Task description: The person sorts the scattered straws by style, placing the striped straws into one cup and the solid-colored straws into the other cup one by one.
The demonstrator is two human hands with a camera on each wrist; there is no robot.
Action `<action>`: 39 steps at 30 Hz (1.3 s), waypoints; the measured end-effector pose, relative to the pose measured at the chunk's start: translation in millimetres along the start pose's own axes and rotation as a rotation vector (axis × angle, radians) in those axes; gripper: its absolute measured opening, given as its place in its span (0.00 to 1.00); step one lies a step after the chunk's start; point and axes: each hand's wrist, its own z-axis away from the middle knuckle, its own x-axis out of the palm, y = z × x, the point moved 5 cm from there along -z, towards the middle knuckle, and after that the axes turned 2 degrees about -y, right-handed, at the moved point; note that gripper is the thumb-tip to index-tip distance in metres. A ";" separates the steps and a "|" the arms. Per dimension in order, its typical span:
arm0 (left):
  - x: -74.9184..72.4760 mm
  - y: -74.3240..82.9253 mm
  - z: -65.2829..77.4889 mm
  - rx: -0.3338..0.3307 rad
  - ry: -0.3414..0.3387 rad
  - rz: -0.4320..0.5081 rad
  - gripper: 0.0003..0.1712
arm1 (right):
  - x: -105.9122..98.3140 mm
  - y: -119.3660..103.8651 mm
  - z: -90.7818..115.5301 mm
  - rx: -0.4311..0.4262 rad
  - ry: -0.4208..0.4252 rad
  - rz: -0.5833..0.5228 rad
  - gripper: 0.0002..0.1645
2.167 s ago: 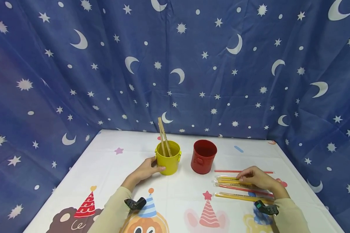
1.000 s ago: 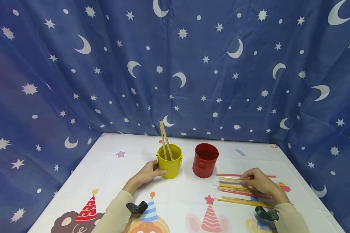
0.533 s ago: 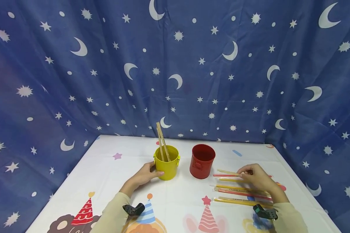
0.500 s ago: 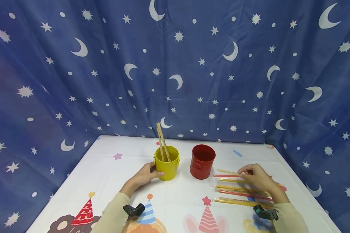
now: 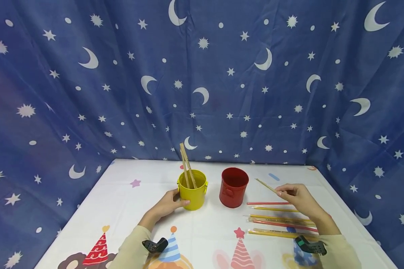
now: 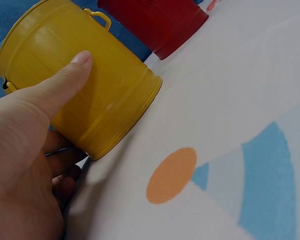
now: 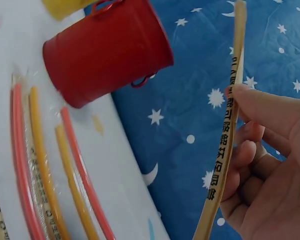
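My left hand (image 5: 165, 206) holds the small yellow bucket (image 5: 192, 198) from its left side, thumb across the front and fingers behind the base. Two tan straws (image 5: 185, 166) lean upright inside that bucket. Over on the right, my right hand (image 5: 300, 198) pinches a tan straw (image 5: 265, 185) between thumb and fingers, raised above the table and tilted up to the left. Black printed characters run along this straw (image 7: 225, 130) in the right wrist view. Between the hands stands a red bucket (image 5: 232, 195), with nothing seen sticking out of it.
Below my right hand lie several straws in rough rows: a red straw (image 5: 267, 203), a yellow straw (image 5: 276, 209), and wrapped red, yellow and tan ones nearer me. A printed white cloth (image 5: 128, 194) covers the table. Behind it hangs a blue curtain (image 5: 222, 142) with moons and stars.
My right hand has taken the tan straw from among the straws on the table and lifted it, its far end tipping upward. The left hand stays on the yellow bucket.
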 end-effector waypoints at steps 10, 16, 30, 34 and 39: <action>-0.6 2.2 2.1 0.003 0.006 0.015 0.54 | -11.9 -22.4 -8.9 0.001 -0.024 -0.319 0.12; 1.7 -2.5 1.6 -0.001 0.000 0.023 0.56 | -3.2 -37.4 -20.1 -0.074 -0.086 -0.652 0.18; 2.7 4.6 -1.8 0.026 -0.004 0.014 0.53 | 22.0 -73.7 -39.1 -0.155 -0.148 -0.879 0.18; 2.5 4.8 -2.0 0.025 -0.008 0.012 0.53 | 28.9 -86.6 -44.9 -0.183 -0.207 -0.968 0.19; 1.3 2.3 -0.5 0.020 -0.002 0.011 0.53 | 38.1 -104.6 -51.9 -0.180 -0.265 -1.037 0.18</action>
